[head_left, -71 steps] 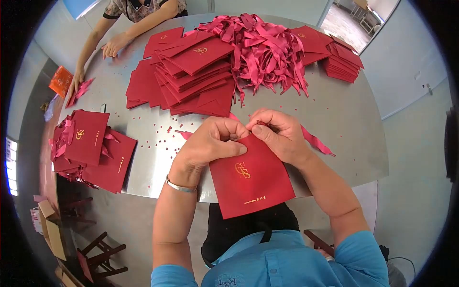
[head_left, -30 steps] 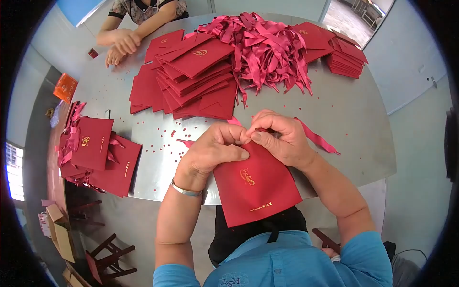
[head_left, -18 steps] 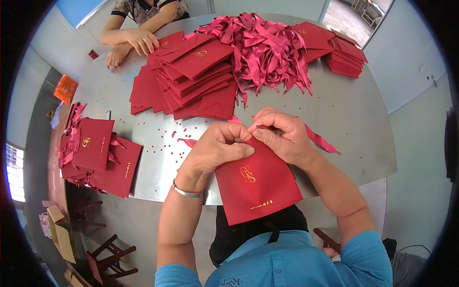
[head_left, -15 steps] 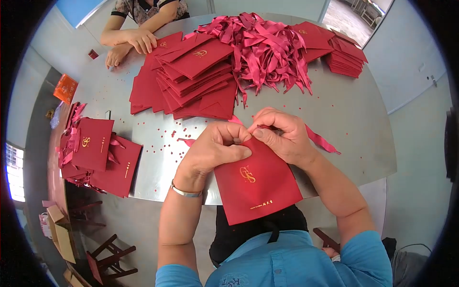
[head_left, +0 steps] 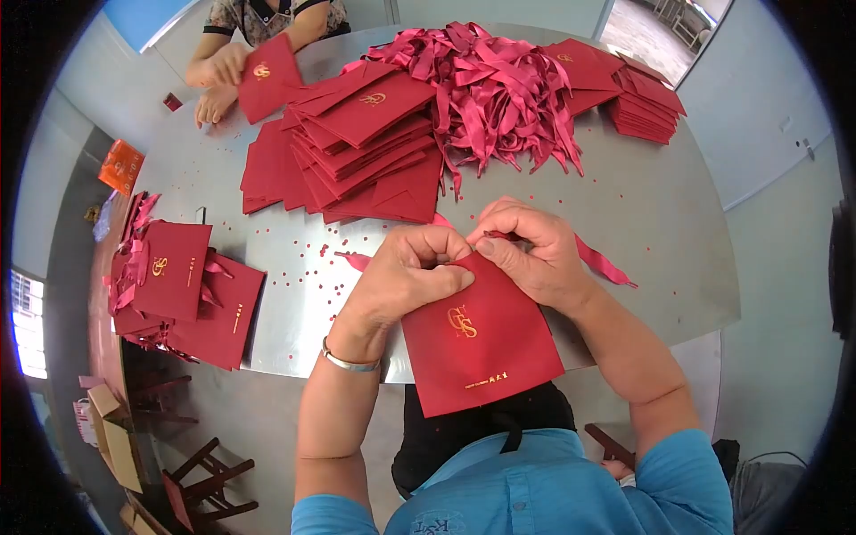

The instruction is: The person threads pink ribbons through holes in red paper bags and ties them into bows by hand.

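Note:
A red paper bag [head_left: 486, 343] with gold lettering hangs tilted in front of my body. My left hand [head_left: 417, 275] grips its top edge, thumb on the front face. Close beside it, my right hand [head_left: 530, 257] pinches a pink-red ribbon at the bag's top corner. One ribbon end [head_left: 606, 265] trails out past the right hand, and another pink end [head_left: 355, 259] shows left of my left hand. The fingertips nearly meet; where exactly the ribbon passes at the bag's edge is hidden by my fingers.
Ahead lie a pile of red bags [head_left: 357, 152] and a heap of ribbons [head_left: 499, 98]. More bags [head_left: 646, 107] are stacked at the far right. Bags with ribbons [head_left: 178, 276] lie at left. Small red dots are scattered over the metal table [head_left: 660, 303]. Another person's hand [head_left: 223, 67] holds a bag [head_left: 270, 78].
The person across the table has lifted a red bag from beside the pile. My own hands and bag have shifted only slightly, still gripping.

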A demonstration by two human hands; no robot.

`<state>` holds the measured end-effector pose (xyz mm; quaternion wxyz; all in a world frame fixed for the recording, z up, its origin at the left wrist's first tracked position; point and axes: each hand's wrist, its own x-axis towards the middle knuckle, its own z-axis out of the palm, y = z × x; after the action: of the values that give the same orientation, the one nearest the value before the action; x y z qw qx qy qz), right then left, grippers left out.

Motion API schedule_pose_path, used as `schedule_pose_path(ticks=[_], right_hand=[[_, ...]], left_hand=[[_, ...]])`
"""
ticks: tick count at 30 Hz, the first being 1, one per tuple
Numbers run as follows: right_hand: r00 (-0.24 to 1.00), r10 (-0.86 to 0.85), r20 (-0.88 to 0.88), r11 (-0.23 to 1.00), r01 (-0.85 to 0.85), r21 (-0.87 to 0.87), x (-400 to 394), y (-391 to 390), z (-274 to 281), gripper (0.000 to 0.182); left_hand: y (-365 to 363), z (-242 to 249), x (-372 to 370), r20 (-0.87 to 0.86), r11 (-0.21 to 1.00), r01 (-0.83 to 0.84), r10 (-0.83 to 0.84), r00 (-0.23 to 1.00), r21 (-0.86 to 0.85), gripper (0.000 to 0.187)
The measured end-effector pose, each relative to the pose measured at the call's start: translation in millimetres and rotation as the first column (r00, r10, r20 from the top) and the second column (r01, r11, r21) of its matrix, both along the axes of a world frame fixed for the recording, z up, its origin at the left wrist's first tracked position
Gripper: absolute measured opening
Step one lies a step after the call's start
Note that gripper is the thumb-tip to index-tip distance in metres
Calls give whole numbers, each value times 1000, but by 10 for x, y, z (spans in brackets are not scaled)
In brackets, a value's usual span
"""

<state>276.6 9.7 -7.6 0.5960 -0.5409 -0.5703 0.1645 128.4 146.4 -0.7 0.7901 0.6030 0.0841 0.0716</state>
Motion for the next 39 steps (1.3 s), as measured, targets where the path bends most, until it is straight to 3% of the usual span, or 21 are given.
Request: schedule_pose_path(ticks=[6, 8, 11, 17, 19, 24, 32, 39], right_hand=[[1000, 11, -13, 1000, -11, 18, 3, 12, -30, 7], [987, 39, -154, 999, -44, -28, 1, 9, -32, 8], [980, 38, -193, 998, -48, -44, 20, 12, -38, 10], [991, 45, -126, 997, -52, -52, 42, 1, -35, 10], [991, 47, -128, 997, -54, -52, 57, 8, -51, 9], [993, 33, -112, 997, -40, -59, 59, 1, -51, 9], [988, 57, -142, 994, -70, -86, 64, -7, -41, 9], [974, 67, -217, 990, -91, -106, 70, 19, -35, 8]], left_hand=[[-11, 41, -4, 17, 999, -20, 21, 1000, -29, 4], [-16, 48, -2, 20, 999, -15, 16, 1000, -49, 4], [-21, 48, 11, 7, 999, -9, 9, 1000, -37, 6], [22, 7, 20, -65, 999, 14, -17, 998, -40, 10], [9, 37, 26, -58, 991, 12, -20, 998, -130, 10], [12, 11, 36, -85, 988, 7, -21, 996, -157, 10], [33, -2, 30, -85, 988, 13, -27, 996, -153, 11], [16, -42, 58, -33, 967, 63, -74, 997, -247, 13]])
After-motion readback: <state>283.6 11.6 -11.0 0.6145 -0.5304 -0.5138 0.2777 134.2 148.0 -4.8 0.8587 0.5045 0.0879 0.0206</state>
